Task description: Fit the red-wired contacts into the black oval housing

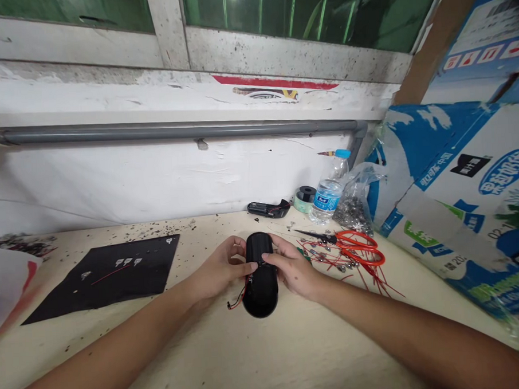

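A black elongated casing (pixel 262 292) with rounded ends is held upright in the view, its hollow lower part facing me. My left hand (pixel 222 268) grips its left side, thumb on the middle of the casing. On the right side my right hand (pixel 292 267) is closed round it, with the thumb pressing near the centre. Thin red and black wires (pixel 237 301) hang out at the casing's left, ending in a small black tip. Fingers partly hide the casing's middle.
Orange-handled scissors (pixel 358 244) lie among red wires and small metal parts at right. Behind are a similar black casing (pixel 269 209), tape rolls (pixel 304 199) and a water bottle (pixel 327 194). A black sheet (pixel 117 281) holds small pieces at left. A blue-white carton (pixel 453 209) stands far right.
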`<control>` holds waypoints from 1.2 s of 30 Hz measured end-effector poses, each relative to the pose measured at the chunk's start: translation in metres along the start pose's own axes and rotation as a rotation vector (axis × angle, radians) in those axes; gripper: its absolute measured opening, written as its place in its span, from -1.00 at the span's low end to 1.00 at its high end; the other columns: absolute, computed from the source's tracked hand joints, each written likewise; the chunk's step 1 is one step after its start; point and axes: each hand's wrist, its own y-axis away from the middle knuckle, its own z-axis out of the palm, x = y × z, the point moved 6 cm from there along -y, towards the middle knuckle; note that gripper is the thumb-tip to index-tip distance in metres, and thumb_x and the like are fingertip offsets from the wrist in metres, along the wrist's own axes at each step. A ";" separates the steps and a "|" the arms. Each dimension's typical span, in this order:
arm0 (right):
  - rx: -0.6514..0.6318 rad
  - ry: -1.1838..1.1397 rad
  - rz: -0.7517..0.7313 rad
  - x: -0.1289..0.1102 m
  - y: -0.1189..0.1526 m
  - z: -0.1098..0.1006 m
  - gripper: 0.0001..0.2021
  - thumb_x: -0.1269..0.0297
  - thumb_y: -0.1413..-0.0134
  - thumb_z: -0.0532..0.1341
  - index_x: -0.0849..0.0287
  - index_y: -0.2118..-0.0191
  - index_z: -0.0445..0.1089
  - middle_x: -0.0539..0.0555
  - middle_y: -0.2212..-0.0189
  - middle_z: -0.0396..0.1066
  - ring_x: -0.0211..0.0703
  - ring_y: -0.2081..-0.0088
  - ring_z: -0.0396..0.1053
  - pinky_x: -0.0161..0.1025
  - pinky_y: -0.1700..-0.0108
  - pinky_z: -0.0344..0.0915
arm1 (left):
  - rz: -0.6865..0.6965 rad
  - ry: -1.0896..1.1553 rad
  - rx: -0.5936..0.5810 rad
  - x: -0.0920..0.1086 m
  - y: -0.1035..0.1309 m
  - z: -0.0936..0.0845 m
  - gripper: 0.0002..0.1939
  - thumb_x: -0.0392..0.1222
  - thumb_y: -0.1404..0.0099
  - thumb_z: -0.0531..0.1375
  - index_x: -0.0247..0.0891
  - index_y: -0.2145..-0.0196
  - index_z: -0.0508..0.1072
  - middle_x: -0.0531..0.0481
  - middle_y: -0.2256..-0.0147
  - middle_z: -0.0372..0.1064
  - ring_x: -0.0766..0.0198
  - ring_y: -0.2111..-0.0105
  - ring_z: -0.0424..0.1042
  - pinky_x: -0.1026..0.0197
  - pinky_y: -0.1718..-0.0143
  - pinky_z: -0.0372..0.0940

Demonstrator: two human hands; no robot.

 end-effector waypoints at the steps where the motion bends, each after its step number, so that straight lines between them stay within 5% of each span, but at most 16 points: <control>1: 0.000 0.002 0.000 0.000 0.000 0.000 -0.67 0.28 0.02 0.35 0.06 0.07 0.45 0.05 0.09 0.49 -0.03 0.02 0.41 -0.09 -0.04 0.35 | -0.004 -0.002 -0.005 0.000 0.000 0.000 -0.62 -0.15 -0.14 0.37 -0.20 0.19 0.28 -0.06 0.17 0.36 0.29 0.34 0.42 0.24 0.36 0.35; 17: 0.049 -0.075 0.092 0.008 0.000 -0.004 -0.59 0.24 0.04 0.38 0.02 0.02 0.40 0.01 0.20 0.51 -0.09 0.20 0.46 -0.17 0.19 0.42 | -0.007 0.031 0.036 -0.003 -0.001 0.000 -0.58 -0.13 -0.11 0.40 -0.21 0.19 0.28 0.01 0.27 0.32 0.31 0.37 0.40 0.29 0.41 0.31; 21: 0.109 -0.090 0.089 0.006 0.000 -0.006 -0.52 0.22 0.06 0.40 0.04 -0.02 0.35 0.01 0.24 0.49 -0.16 0.29 0.43 -0.22 0.28 0.42 | -0.063 0.158 0.039 -0.007 -0.002 -0.002 -0.62 -0.03 -0.25 0.27 -0.17 0.06 0.27 0.03 0.37 0.34 0.32 0.50 0.36 0.33 0.59 0.15; 23: 0.158 -0.081 0.089 0.006 0.001 -0.009 -0.45 0.19 0.06 0.40 -0.01 -0.08 0.29 -0.01 0.26 0.46 -0.15 0.29 0.42 -0.24 0.32 0.42 | -0.072 0.124 0.129 0.000 0.000 -0.008 -0.66 0.00 -0.29 0.20 -0.17 0.06 0.25 0.05 0.46 0.32 0.28 0.53 0.33 0.32 0.63 0.07; 26: 0.221 -0.066 0.063 0.005 0.004 -0.013 -0.40 0.15 0.03 0.37 -0.12 -0.13 0.18 -0.04 0.26 0.42 -0.11 0.28 0.42 -0.19 0.35 0.44 | 0.193 -0.184 0.397 0.038 0.012 -0.022 -0.85 -0.11 -0.28 0.18 -0.22 0.26 0.35 0.06 0.47 0.27 0.31 0.48 0.31 0.27 0.45 0.18; 29: 0.255 -0.074 0.013 0.002 0.005 -0.016 -0.45 0.18 -0.01 0.34 -0.16 -0.09 0.14 -0.05 0.23 0.39 -0.10 0.25 0.41 -0.16 0.33 0.46 | 0.422 -0.571 0.421 0.070 0.027 -0.010 -0.93 -0.17 -0.25 0.16 -0.20 0.36 0.39 0.10 0.54 0.17 0.30 0.52 0.21 0.26 0.47 0.11; 32: 0.292 -0.097 -0.005 0.001 0.005 -0.017 -0.46 0.20 0.00 0.34 -0.17 -0.07 0.10 -0.06 0.25 0.36 -0.11 0.25 0.39 -0.19 0.34 0.44 | 0.366 -0.992 0.288 0.070 0.031 0.010 -0.91 -0.23 -0.17 0.18 -0.19 0.48 0.44 0.06 0.60 0.25 0.29 0.59 0.18 0.24 0.54 -0.01; 36: 0.348 -0.126 -0.041 -0.003 0.006 -0.017 -0.45 0.21 0.05 0.36 -0.16 -0.03 0.10 -0.07 0.26 0.36 -0.10 0.24 0.38 -0.19 0.34 0.44 | 0.153 -1.190 0.326 0.058 0.030 0.010 -0.82 -0.19 -0.19 0.17 -0.15 0.42 0.59 -0.02 0.54 0.43 0.20 0.57 0.31 0.23 0.56 -0.03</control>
